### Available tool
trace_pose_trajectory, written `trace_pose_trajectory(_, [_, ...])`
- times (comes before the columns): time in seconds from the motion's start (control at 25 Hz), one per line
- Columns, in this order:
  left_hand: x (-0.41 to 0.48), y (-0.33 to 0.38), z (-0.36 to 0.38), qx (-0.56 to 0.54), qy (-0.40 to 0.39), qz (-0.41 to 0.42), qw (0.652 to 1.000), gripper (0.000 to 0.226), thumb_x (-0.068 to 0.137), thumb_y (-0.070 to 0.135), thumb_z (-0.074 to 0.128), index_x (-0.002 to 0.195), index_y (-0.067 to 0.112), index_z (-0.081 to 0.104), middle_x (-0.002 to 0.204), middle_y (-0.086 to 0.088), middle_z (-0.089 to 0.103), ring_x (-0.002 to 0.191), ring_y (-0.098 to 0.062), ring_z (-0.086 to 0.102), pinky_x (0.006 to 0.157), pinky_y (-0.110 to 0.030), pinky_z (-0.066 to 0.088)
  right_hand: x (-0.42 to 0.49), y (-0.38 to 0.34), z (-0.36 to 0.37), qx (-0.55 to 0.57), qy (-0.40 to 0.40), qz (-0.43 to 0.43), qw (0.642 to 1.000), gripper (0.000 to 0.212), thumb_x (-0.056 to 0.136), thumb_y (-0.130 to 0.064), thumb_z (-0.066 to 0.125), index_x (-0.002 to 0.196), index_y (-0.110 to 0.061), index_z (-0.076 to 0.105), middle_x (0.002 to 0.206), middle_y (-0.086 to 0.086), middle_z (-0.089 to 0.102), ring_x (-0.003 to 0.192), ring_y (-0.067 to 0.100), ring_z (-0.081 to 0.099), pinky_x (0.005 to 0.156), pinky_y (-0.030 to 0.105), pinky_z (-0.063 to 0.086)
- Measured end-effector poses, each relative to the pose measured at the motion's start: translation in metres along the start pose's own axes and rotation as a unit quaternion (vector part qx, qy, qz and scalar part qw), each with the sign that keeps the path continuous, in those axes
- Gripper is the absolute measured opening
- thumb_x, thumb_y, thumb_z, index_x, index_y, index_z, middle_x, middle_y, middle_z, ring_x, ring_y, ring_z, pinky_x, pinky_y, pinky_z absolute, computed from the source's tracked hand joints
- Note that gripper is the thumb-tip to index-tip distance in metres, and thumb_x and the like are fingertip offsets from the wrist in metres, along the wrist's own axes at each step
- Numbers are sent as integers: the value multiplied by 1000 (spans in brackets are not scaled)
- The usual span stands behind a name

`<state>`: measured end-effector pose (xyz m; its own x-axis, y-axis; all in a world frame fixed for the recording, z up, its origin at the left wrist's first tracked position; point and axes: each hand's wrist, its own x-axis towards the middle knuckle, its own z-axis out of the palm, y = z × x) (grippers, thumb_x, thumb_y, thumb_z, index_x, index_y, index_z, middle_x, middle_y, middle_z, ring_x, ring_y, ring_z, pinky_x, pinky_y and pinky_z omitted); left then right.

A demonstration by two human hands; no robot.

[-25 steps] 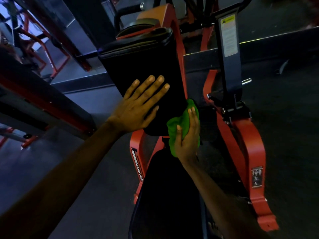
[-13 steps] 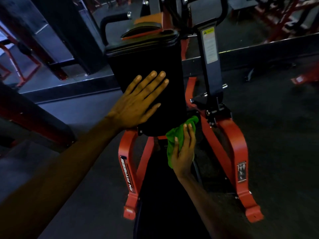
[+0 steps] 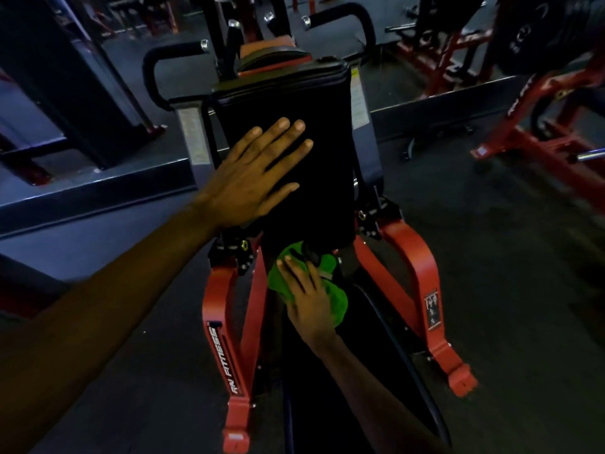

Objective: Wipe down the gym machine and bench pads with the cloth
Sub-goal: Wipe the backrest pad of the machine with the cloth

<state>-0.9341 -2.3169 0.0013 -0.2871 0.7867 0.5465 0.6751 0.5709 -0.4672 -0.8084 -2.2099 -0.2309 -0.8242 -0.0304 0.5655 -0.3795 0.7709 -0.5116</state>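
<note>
Cloth (image 3: 332, 298): under right hand (image 3: 306, 301), which presses it flat, below back pad (image 3: 314, 158).
Left hand (image 3: 253, 173): spread on pad.
Seat pad (image 3: 343, 381): runs toward person.

My left hand (image 3: 252, 173) is spread flat, palm down, fingers (image 3: 283, 134) extended and slightly fanned, pointing up and to the right, with the thumb stretched out toward the right. Its bare forearm runs long and straight from the lower left corner up to the wrist, which is nearly in line with the hand. My right hand (image 3: 307, 303) sits lower and nearer the middle, back of the hand facing me, fingers pointing up and left and pressed down on the green cloth (image 3: 337, 299), their tips partly lost in shadow. The right forearm comes in from the bottom right edge, angling up and left to a slightly bent wrist.
</note>
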Motion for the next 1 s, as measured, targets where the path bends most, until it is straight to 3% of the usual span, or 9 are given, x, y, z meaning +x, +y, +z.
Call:
trace_pose_trajectory(0.2, [0, -3, -3, -5, -4, 24, 1000, 59, 106, 36, 49, 156, 10, 31, 162, -14, 28, 150, -28, 21, 123, -38, 12, 23, 7, -20, -19, 10, -47, 999, 57, 91, -26, 50, 148, -21, 47, 155, -9, 38, 138, 27, 41, 100, 40, 46])
trace_pose_trajectory(0.36, [-11, -12, -6, -12, 14, -28, 999, 63, 105, 35, 49, 156, 7, 27, 162, -13, 27, 153, -23, 12, 124, -37, 6, 83, 7, -73, 6, 110, -4, 994, 55, 93, -17, 49, 147, -10, 49, 157, 5, 39, 146, 36, 36, 119, 25, 26])
trace_pose_trajectory(0.52, [-30, -14, -7, -39, 33, -124, 991, 72, 104, 43, 47, 158, 7, 17, 165, -8, 17, 154, -13, -7, 125, -35, -2, 131, -8, -105, 10, 175, -17, 984, 49, 99, -18, 48, 147, -8, 48, 156, 10, 40, 150, 35, 28, 121, 40, 28])
trace_pose_trajectory(0.72, [-38, -9, -2, -64, 20, -149, 987, 77, 103, 44, 46, 158, 6, 8, 165, -11, 11, 154, -17, -7, 125, -38, 1, 187, -29, -125, 4, 240, -55, 969, 46, 100, -19, 50, 142, -1, 51, 152, 19, 44, 145, 47, 31, 123, 45, 23])
trace_pose_trajectory(0.84, [-39, -13, 0, -53, 32, -148, 987, 76, 103, 46, 45, 157, 4, 10, 164, -15, 17, 154, -18, -4, 125, -38, 1, 204, -44, -134, -18, 229, -109, 967, 46, 97, -14, 56, 140, 0, 54, 149, 19, 48, 145, 44, 32, 122, 46, 23])
trace_pose_trajectory(1.0, [-41, -10, 0, -104, 48, -174, 978, 80, 102, 47, 47, 155, -1, 12, 163, -13, 10, 154, -19, -7, 125, -39, 0, 238, -67, -149, -90, 144, -211, 963, 55, 88, -16, 60, 142, -7, 53, 149, 12, 51, 145, 36, 33, 121, 49, 25])
